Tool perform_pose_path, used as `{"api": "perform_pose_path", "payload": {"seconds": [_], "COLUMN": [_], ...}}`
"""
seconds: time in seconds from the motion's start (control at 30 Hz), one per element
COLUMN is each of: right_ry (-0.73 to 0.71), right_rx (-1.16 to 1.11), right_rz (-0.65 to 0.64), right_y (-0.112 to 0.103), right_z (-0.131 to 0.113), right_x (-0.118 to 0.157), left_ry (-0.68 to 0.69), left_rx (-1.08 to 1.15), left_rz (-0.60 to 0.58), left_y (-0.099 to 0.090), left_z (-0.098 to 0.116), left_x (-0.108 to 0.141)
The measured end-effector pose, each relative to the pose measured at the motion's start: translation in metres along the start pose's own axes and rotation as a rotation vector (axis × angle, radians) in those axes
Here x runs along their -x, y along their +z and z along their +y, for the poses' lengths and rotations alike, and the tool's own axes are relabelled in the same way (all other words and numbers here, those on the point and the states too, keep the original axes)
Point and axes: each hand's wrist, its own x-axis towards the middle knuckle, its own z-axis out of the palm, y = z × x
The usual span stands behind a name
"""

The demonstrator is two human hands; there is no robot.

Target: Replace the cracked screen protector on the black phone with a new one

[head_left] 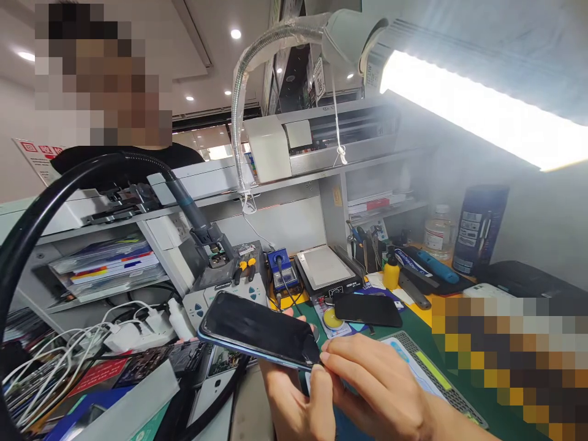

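Observation:
A smartphone (261,331) with a dark screen and a blue edge is held tilted above the work mat. My left hand (298,395) supports it from below, closed round its lower right end, with the thumb near the corner and fingertips showing behind the far edge. At that same corner, the fingers of my right hand (376,380) are pinched together against the phone's edge. Wrinkled reflections show on the glass there; whether a film or the glass itself is lifted I cannot tell. Behind the phone, a dark phone-like panel (367,309) lies on the mat.
A bright lamp (459,104) hangs overhead, and a black flexible hose (50,184) arches at left. White cables (68,349) and circuit boards crowd the left side. A flat heating plate (326,269), pliers (243,269) and a yellow bottle (391,272) stand behind. A person (128,156) is beyond the shelf.

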Motion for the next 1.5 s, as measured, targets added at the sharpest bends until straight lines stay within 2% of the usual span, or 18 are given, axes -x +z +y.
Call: {"api": "perform_pose_path", "payload": {"seconds": [0.13, 0.37, 0.47, 0.7, 0.93, 1.13, 1.33, 1.5], "right_ry": [0.023, 0.014, 0.015, 0.022, 0.017, 0.025, 0.019, 0.024], "right_rx": [0.005, -0.002, 0.005, 0.001, 0.004, 0.007, 0.012, 0.010], "right_rz": [0.001, 0.012, 0.014, 0.003, -0.002, 0.010, 0.017, 0.023], "right_y": [0.001, -0.001, -0.002, -0.002, -0.002, -0.001, 0.001, -0.001], "right_z": [-0.001, -0.002, -0.003, -0.002, -0.004, -0.003, -0.003, -0.005], "right_x": [0.000, -0.005, -0.007, -0.006, -0.006, -0.006, -0.005, -0.008], "left_ry": [0.059, -0.079, -0.089, -0.108, -0.066, -0.064, -0.080, -0.097], "left_rx": [-0.056, 0.063, 0.118, 0.153, 0.032, 0.077, 0.109, 0.120], "left_rz": [-0.002, -0.022, -0.012, -0.077, -0.063, -0.036, -0.110, -0.088], "left_y": [-0.001, -0.001, 0.001, -0.001, -0.004, -0.005, -0.020, -0.021], "left_z": [-0.007, -0.003, 0.001, 0.001, -0.001, -0.014, -0.032, -0.032], "left_x": [0.000, -0.005, -0.005, -0.008, -0.007, -0.011, -0.024, -0.026]}}
